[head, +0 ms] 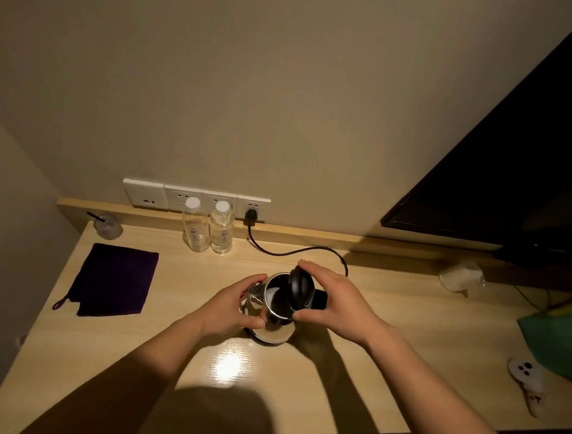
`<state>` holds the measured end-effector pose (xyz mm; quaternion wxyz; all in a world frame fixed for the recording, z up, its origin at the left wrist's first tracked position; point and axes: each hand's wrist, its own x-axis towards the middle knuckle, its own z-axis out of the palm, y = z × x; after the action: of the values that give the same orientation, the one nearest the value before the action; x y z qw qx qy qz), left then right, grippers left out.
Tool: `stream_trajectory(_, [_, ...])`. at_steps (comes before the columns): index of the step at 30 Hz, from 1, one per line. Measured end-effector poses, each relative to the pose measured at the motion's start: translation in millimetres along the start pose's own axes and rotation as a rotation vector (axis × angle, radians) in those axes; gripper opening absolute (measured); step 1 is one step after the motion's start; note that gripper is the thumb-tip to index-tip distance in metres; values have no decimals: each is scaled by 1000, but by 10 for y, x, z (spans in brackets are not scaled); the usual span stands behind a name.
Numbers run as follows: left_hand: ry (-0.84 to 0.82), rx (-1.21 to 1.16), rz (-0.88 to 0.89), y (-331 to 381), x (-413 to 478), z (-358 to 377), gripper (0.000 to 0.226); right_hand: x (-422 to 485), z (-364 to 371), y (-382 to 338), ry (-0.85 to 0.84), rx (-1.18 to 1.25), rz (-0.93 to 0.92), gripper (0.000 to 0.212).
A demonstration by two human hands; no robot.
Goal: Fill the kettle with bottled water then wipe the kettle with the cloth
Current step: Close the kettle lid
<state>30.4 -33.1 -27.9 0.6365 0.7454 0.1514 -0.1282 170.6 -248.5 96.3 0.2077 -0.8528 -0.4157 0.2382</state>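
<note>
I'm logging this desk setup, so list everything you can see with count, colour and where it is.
kettle: 1, steel, desk centre, black lid raised
water bottles: 2, clear, white caps, by back ledge
cloth: 1, dark purple, flat at left
plastic cup: 1, clear, black straw, back left
power cord: 1, black, plugged into wall sockets
screen: 1, black, right
green bag: 1, right edge
desk: 1, light wood
left hand: on kettle body
right hand: on lid
</note>
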Motion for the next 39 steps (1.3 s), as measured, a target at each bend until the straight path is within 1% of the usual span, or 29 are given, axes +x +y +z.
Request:
stream_trajectory(2, [-32,-12,-5,66,-30,-44,104,92,47,-61,-21,-94,-35,93])
stream_trajectory(4, [-30,-110,-17,139,-63,-86,98,157,91,-114,-35,-155,-53,89])
stream_trajectory(7, [75,-309,-49,280,-68,-43,85,211,166,-150,-40,-190,-82,80])
stream_trajectory(8, [116,-332,-60,328,-53,-8,75,214,187,-162,-41,-193,-89,77])
stream_trajectory(10, [197,-324,-77,394,-10,73,46,218,227,-153,-41,-171,-87,73])
stream_trajectory(11, [223,-319,-86,396,15,100,38,219,238,-146,-39,-152,-82,72])
stream_trajectory(12, [233,-316,-89,388,33,115,36,219,246,-141,-44,-137,-70,73])
stream_trajectory(18, [271,-340,-76,312,66,119,39,212,278,-93,-42,-57,-18,81])
stream_trajectory(22, [283,-326,-60,291,51,129,53,214,278,-105,-63,-68,0,84])
stream_trajectory(24, [283,-324,-70,306,30,128,56,213,269,-130,-72,-68,19,86])
stream_trajectory(27, [262,-302,-88,362,-1,109,48,225,278,-132,-77,-74,41,86])
stream_trajectory(29, [264,-330,-109,394,-42,99,49,222,292,-151,-81,-84,56,91])
stream_trajectory(31, [346,-430,-131,431,-158,45,47,219,299,-228,-65,-99,60,98])
stream_trajectory(32, [416,-478,-144,440,-248,-15,42,228,306,-296,-32,-115,38,97])
stream_trajectory(34, [584,-544,-178,370,-455,-200,29,279,337,-513,66,-115,-27,84])
stream_trajectory(35, [664,-569,-196,289,-576,-329,23,333,385,-650,102,-73,-52,76])
stream_trajectory(37, [819,-586,-235,80,-825,-631,17,491,541,-950,119,74,-69,62])
stream_trajectory(39, [963,-540,-294,-140,-1050,-954,17,716,769,-1234,106,230,-55,50])
